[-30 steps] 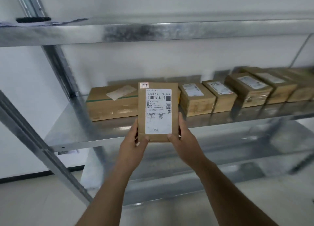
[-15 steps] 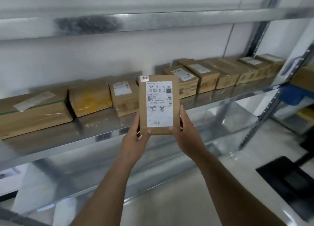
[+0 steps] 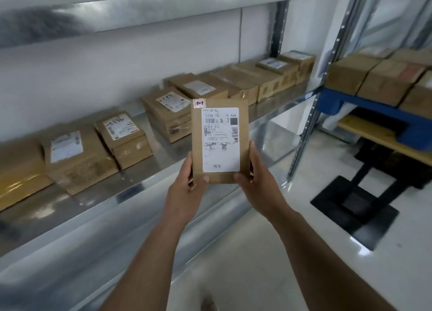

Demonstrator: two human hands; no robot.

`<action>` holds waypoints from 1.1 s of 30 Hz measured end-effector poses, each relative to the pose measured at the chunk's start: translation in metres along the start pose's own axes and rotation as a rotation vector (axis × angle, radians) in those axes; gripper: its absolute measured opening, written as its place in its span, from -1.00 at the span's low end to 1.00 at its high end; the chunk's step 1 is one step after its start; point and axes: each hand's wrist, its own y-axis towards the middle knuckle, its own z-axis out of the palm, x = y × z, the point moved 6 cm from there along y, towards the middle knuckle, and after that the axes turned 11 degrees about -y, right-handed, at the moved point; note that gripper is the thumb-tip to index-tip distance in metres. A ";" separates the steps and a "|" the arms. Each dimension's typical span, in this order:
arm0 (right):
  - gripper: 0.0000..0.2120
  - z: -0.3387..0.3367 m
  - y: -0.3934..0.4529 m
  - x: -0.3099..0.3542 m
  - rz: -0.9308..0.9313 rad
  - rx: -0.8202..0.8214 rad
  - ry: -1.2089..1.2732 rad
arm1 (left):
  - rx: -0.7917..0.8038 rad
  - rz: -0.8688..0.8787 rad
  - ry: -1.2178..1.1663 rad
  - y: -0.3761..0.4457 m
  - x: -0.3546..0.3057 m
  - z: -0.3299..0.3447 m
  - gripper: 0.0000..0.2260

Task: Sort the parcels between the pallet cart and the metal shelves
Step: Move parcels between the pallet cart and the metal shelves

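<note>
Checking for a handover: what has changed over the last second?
The view swung right along the shelf, bringing the blue pallet cart into sight. No handover: left hand and right hand keep the same grip on the flat parcel, label facing the camera.

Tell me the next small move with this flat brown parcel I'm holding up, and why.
Probably lower the flat brown cardboard parcel onto the bare metal shelf strip in front of the row of brown boxes. Both hands, left and right, hold its bottom corners, label facing you.

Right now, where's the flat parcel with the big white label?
Centre of the head view: the flat parcel is held upright by the left hand and right hand, before the metal shelf.
</note>
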 end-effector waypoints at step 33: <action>-0.31 -0.265 0.173 -0.233 0.381 -0.607 -0.051 | 0.577 0.272 -0.182 0.317 -0.081 0.367 -0.41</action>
